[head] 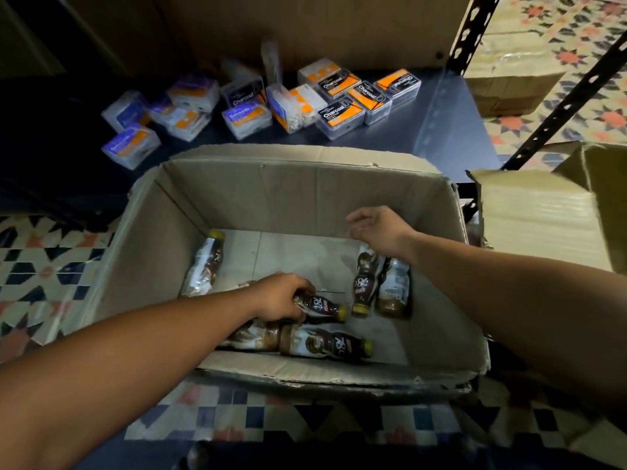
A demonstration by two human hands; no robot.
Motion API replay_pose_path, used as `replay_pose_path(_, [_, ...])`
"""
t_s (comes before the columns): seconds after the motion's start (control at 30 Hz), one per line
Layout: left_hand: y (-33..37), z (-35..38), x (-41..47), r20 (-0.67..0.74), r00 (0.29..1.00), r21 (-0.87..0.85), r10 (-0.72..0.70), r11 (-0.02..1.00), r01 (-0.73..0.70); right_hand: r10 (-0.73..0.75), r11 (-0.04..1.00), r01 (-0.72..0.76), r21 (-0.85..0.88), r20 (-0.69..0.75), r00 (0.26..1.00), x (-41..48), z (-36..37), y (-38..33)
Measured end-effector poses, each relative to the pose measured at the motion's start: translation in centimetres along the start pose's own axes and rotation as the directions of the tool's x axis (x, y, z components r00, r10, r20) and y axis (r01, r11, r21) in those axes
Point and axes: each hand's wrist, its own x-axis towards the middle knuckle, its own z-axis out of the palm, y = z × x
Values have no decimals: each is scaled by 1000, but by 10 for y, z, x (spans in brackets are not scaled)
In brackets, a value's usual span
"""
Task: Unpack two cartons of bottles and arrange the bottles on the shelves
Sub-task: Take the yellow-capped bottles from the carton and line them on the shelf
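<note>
In the head view, an open brown cardboard carton [271,195] stands on a patterned tile floor [44,266], flaps folded out. The left hand [281,296] reaches into its near middle and grasps a dark brown bottle with a yellow cap [320,308], which lies on its side with the cap pointing right. The right hand [376,225] hangs over the far right of the carton, released, its fingers loosely curled around nothing.

More bottles of the same kind lie on the carton floor: one along the left wall [205,262], a pair side by side at the right [364,286], and two against the near wall [325,344].

Beyond the carton is a dark blue low shelf [441,130] with small clear boxes on it, orange-and-black ones marked "Charcoal" [339,113] to the right and purple ones marked "Smooth" [130,144] to the left. A second open cardboard carton [543,215] sits at the right, beside a black perforated metal upright [475,28].
</note>
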Motion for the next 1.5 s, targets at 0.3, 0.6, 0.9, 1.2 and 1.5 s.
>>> replay_pose_path(0.3, [-21, -6, 7, -171, 984, -100, 57, 992, -75, 103, 965, -45, 257, -217, 971, -2, 28, 28])
replay_pose_path(0.6, [-32, -20, 10, -417, 905, -339, -83, 938, -70, 263, 963, -253, 95, -111, 959, -6, 52, 47])
replay_pose_path(0.9, [-45, -27, -1, -448, 877, -533, -174, 839, -105, 182, 972, -154, -178, 151, 972, -30, 95, 29])
replay_pose_path(1.2, [-45, -33, -6, -494, 848, -520, -190, 847, -113, 50, 995, -52, -80, -30, 998, -19, 86, 26])
replay_pose_path(1.5, [-35, -45, -8, -547, 815, -569, -194, 800, -191, -124, 985, 148, 91, -225, 966, -9, 71, 4])
